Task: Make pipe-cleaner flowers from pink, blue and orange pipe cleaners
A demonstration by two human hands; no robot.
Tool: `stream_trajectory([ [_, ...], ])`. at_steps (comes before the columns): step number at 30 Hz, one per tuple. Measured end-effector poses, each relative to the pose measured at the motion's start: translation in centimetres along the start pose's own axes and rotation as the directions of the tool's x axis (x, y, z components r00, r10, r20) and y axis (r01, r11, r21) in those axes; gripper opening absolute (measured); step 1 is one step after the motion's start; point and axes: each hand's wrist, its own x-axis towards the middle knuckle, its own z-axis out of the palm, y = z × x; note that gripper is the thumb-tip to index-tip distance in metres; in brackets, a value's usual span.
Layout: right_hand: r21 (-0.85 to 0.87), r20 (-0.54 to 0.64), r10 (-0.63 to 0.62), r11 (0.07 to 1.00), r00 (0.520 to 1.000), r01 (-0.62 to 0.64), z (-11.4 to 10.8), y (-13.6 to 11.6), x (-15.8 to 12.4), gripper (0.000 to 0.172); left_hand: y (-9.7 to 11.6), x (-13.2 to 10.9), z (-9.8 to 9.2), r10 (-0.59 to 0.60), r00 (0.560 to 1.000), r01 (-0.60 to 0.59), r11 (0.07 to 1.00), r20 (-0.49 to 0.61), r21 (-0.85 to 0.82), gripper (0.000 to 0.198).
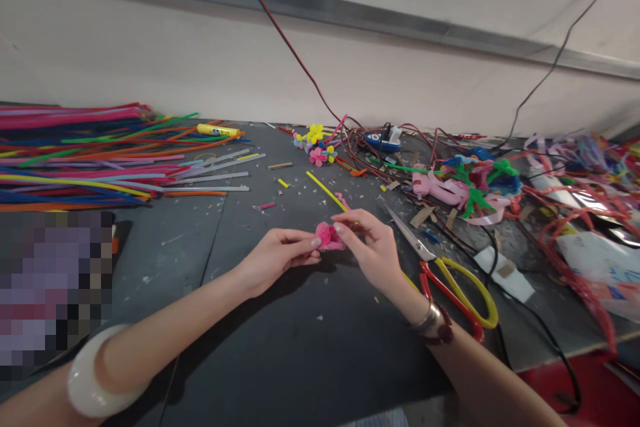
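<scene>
A small pink pipe-cleaner flower point(326, 235) is pinched between my two hands above the dark table. My left hand point(280, 257) grips its left side with thumb and forefinger. My right hand point(373, 247) pinches it from the right, the fingertips partly hiding the petals. A yellow pipe cleaner point(323, 188) runs beneath or behind my right hand; I cannot tell whether it touches. Just right of that hand lie large scissors point(425, 257) with one red and one yellow handle loop, blades pointing away to the upper left.
Bundles of coloured pipe cleaners point(90, 160) and glue sticks point(215, 177) lie at left, near a yellow tube point(219, 130). Finished small flowers point(317, 147) sit at the back. A pink glue gun point(440, 188), tangled cables point(360, 147), green pieces point(477, 202) and a plastic bag point(600, 267) crowd the right.
</scene>
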Motion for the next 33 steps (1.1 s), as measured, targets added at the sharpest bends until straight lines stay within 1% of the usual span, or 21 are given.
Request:
stream_trajectory([
  [1, 0.015, 0.034, 0.022, 1.000, 0.999, -0.023, -0.27, 0.05, 0.21, 0.012, 0.02, 0.01, -0.09, -0.032, 0.999, 0.033, 0.999, 0.020, -0.016, 0.009],
  [3, 0.052, 0.148, 0.073, 0.995, 0.986, -0.082, -0.69, 0.15, 0.53, 0.015, 0.05, -0.02, -0.26, -0.083, 0.994, 0.084, 0.996, 0.070, -0.021, 0.010],
  [5, 0.103, 0.268, 0.122, 0.983, 0.956, -0.154, -0.89, 0.20, 0.69, 0.015, 0.10, -0.09, -0.37, -0.120, 0.987, 0.122, 0.992, 0.110, -0.012, 0.011],
  [7, 0.154, 0.332, 0.156, 0.964, 0.930, -0.217, -0.87, 0.21, 0.71, 0.014, 0.17, -0.16, -0.41, -0.140, 0.981, 0.142, 0.990, 0.135, -0.007, 0.011],
  [11, 0.221, 0.322, 0.220, 0.928, 0.921, -0.299, -0.52, 0.32, 0.63, 0.014, 0.29, -0.21, -0.37, -0.124, 0.981, 0.124, 0.992, 0.149, 0.009, 0.013],
  [14, 0.249, 0.295, 0.261, 0.908, 0.919, -0.338, -0.30, 0.54, 0.60, 0.012, 0.32, -0.15, -0.37, -0.114, 0.989, 0.113, 0.993, 0.093, 0.014, 0.016],
  [17, 0.295, 0.297, 0.268, 0.887, 0.917, -0.355, -0.22, 0.59, 0.57, 0.012, 0.35, 0.00, -0.47, -0.092, 0.995, 0.093, 0.995, 0.032, -0.024, 0.014],
  [19, 0.321, 0.308, 0.243, 0.884, 0.920, -0.341, -0.24, 0.41, 0.51, 0.013, 0.38, 0.13, -0.57, -0.088, 0.996, 0.089, 0.994, 0.019, -0.057, 0.007],
  [21, 0.310, 0.312, 0.202, 0.902, 0.928, -0.300, -0.30, 0.10, 0.42, 0.015, 0.42, 0.23, -0.65, -0.102, 0.994, 0.103, 0.991, 0.026, -0.080, 0.003],
  [23, 0.251, 0.305, 0.130, 0.945, 0.943, -0.212, -0.35, -0.17, 0.32, 0.019, 0.46, 0.27, -0.68, -0.114, 0.993, 0.117, 0.989, 0.038, -0.093, 0.002],
  [25, 0.177, 0.280, 0.035, 0.980, 0.959, -0.088, -0.37, -0.24, 0.26, 0.020, 0.49, 0.25, -0.67, -0.118, 0.992, 0.122, 0.988, 0.047, -0.092, 0.002],
  [27, 0.126, 0.237, -0.047, 0.992, 0.970, 0.017, -0.33, -0.08, 0.23, 0.014, 0.50, 0.19, -0.64, -0.115, 0.992, 0.119, 0.990, 0.050, -0.080, 0.002],
  [28, 0.115, 0.213, -0.069, 0.992, 0.974, 0.045, -0.29, 0.04, 0.22, 0.011, 0.49, 0.15, -0.62, -0.111, 0.993, 0.114, 0.991, 0.051, -0.071, 0.003],
  [30, 0.103, 0.184, -0.072, 0.993, 0.980, 0.054, -0.23, 0.26, 0.21, 0.007, 0.45, 0.09, -0.58, -0.094, 0.994, 0.097, 0.994, 0.054, -0.051, 0.005],
  [33, 0.101, 0.172, -0.024, 0.995, 0.985, 0.007, -0.17, 0.37, 0.19, 0.007, 0.38, 0.00, -0.50, -0.061, 0.995, 0.061, 0.998, 0.073, 0.006, 0.010],
])
